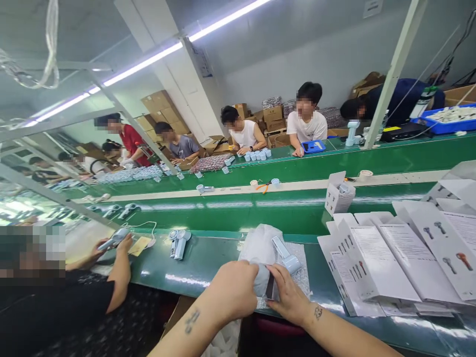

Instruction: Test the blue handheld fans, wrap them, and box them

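Above the front edge of the green bench, my left hand (237,287) is closed around a pale blue bagged piece (262,281). My right hand (289,293) pinches the same piece from the other side, thumb below and fingers on top, beside a dark strip (270,287). Much of the piece is hidden by my fingers. Just behind lies a light-blue handheld device (287,255) with a round head, on a translucent bubble-wrap sheet (303,277). A white foam bag (262,238) lies beside it.
Unfolded printed boxes (386,258) are stacked at right, near an upright box (339,193). More light-blue devices (180,244) stand at left, where a co-worker's hands (124,245) hold another. A pale conveyor strip (238,190) carries orange-handled pliers (264,187). Co-workers sit across the line.
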The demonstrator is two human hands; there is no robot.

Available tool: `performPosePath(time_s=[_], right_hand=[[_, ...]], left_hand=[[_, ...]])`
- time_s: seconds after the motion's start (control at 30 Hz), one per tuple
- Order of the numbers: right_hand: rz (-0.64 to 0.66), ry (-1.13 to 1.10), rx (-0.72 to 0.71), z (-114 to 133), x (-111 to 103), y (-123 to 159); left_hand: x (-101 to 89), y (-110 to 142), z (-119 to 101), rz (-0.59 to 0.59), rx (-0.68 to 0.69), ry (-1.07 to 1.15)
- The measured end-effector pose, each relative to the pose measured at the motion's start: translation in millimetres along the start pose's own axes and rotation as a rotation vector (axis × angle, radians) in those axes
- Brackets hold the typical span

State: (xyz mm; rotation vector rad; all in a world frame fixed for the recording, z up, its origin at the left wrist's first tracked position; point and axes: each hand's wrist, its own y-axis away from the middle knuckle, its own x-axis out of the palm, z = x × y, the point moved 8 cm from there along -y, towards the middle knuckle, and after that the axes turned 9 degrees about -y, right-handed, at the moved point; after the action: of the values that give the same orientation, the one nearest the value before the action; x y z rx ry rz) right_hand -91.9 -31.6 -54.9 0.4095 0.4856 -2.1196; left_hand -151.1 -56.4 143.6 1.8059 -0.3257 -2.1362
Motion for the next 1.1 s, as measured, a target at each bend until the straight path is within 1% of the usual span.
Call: performPosePath(time_s=[0.07,0.1,0.13,0.2,0.27,0.3,0.37,0.43,0.5,0.63,0.67,0.73,0.8,0.83,0.87,0.9,0.93,0.97,1.0,1.03,1.07,1.1], right_hand=[[-0.027,0.014,-0.052,-1.1,0.3,4.6],[-0.04,0.021,-0.077,-1.1,0.1,6.4],[-0.057,0.028,-0.092,-1.0,-0.6,7.7],[-0.104,0.039,-0.086,-1.1,-3.5,8.3],[-0.123,0.042,-0.076,1.2,-4.1,6.9],[-0.116,0.041,-0.084,4.1,-2.8,5.9],[-0.073,0.04,-0.137,12.6,2.9,4.6],[-0.039,0.045,-0.199,20.2,8.4,4.9],[-0.053,0.045,-0.219,21.0,9.3,5.5],[-0.155,0.036,-0.194,6.6,2.5,6.8],[-0.155,0.034,-0.194,3.1,2.9,7.1],[-0.117,0.025,-0.194,-0.3,6.6,6.7],[-0.095,0.014,-0.162,2.5,5.5,3.0],[-0.107,0.007,-0.132,6.7,0.4,-1.2],[-0.135,-0.003,-0.099,12.8,-8.6,-7.3],[-0.173,-0.013,-0.069,20.4,-21.3,-15.8],[-0.219,-0.016,-0.042,28.5,-37.5,-26.8],[-0.271,-0.014,-0.022,36.0,-56.6,-40.3],[-0.344,0.015,0.004,40.8,-78.7,-56.0],[-0.446,0.075,0.038,42.0,-103.1,-72.7],[-0.571,0.131,0.071,39.4,-127.7,-89.4],[-0.677,0.169,0.086,33.3,-148.3,-107.2]], left_hand=[[-7.3,-7.7,-13.7,0.106,0.097,-0.039],[-7.8,-9.2,-15.0,0.148,0.111,-0.045],[-6.9,-9.6,-11.8,0.172,0.081,-0.039],[-2.0,-6.8,1.7,0.158,-0.065,0.014],[9.8,-0.6,10.6,0.134,-0.183,0.066],[17.9,1.7,10.5,0.138,-0.2,0.073],[36.4,2.1,4.2,0.181,-0.18,0.076],[53.5,-3.1,-2.5,0.223,-0.166,0.103],[66.7,-11.7,-7.0,0.224,-0.183,0.143],[84.6,-24.4,-18.9,0.127,-0.221,0.227],[88.9,-25.4,-23.7,0.113,-0.213,0.26],[96.5,-24.2,-32.0,0.117,-0.184,0.321],[98.7,-17.5,-32.8,0.109,-0.149,0.377],[94.7,-11.9,-28.1,0.05,-0.135,0.422],[87.4,-4.4,-19.3,-0.057,-0.122,0.476],[78.1,5.8,-5.4,-0.216,-0.121,0.537],[69.7,19.4,14.5,-0.41,-0.15,0.599],[66.2,35.5,39.7,-0.61,-0.221,0.654],[70.8,51.4,67.6,-0.778,-0.326,0.703],[84.4,63.0,96.4,-0.873,-0.451,0.749],[106.3,68.4,125.7,-0.881,-0.596,0.793],[133.6,67.1,154.2,-0.808,-0.725,0.836]])
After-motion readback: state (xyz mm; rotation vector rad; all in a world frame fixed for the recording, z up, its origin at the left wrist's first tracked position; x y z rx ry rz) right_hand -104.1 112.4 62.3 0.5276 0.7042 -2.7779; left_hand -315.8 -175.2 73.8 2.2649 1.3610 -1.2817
